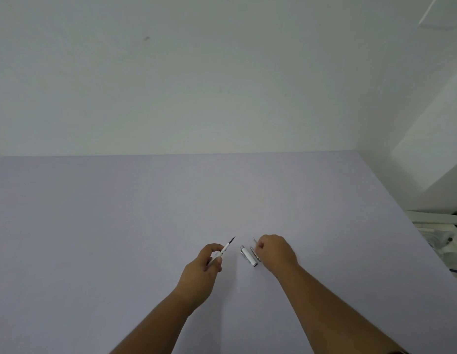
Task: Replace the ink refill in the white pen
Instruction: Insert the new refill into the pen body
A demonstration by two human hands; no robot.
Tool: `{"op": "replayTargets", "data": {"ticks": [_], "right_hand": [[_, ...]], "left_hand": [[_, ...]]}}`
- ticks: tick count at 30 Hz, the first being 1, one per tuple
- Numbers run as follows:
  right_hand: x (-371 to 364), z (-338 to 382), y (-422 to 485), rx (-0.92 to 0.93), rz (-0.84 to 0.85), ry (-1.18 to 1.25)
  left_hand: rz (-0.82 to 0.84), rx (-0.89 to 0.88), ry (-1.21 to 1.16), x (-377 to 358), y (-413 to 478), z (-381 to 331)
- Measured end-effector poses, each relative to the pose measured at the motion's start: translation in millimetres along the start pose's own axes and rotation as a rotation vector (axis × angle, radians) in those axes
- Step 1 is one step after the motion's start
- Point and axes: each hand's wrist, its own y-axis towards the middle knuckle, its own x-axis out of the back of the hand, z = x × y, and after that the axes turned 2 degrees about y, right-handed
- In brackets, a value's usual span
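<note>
— What is on the left?
— The left hand (204, 267), its grip closed on the white pen barrel (220, 254), dark refill tip pointing to the far edge of the bench (94, 226).
— And beside it?
— The pen cap (248, 256) lies on the bench between the hands.
— The right hand (276, 251)?
— Just right of the cap, fingers pinching a thin refill (255, 240); near the front edge, middle.
</note>
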Motion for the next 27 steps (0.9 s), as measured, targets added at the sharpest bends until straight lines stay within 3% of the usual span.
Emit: {"op": "replayTargets", "data": {"ticks": [6,11,14,21,24,27], "right_hand": [[-19.4,3.0,9.1,0.007,0.011,-0.145],[-21.7,3.5,8.3,-0.019,0.002,-0.102],[-12.0,10.7,3.8,-0.064,-0.071,0.11],[24.8,41.3,-11.4,-0.062,-0.034,1.101],[32.7,46.7,-19.3,-0.045,-0.004,1.265],[36.5,46.9,-28.0,-0.032,-0.006,1.278]], "left_hand": [[-0.011,0.019,-0.007,5.2,2.2,4.7],[-0.012,0.024,-0.013,5.0,1.8,5.4],[-0.009,0.02,-0.013,6.1,1.5,3.7],[-0.003,-0.002,0.005,5.6,1.0,-5.3],[-0.006,-0.013,0.008,5.1,-0.7,-10.3],[-0.013,-0.017,0.008,4.4,-2.4,-13.8]]}}
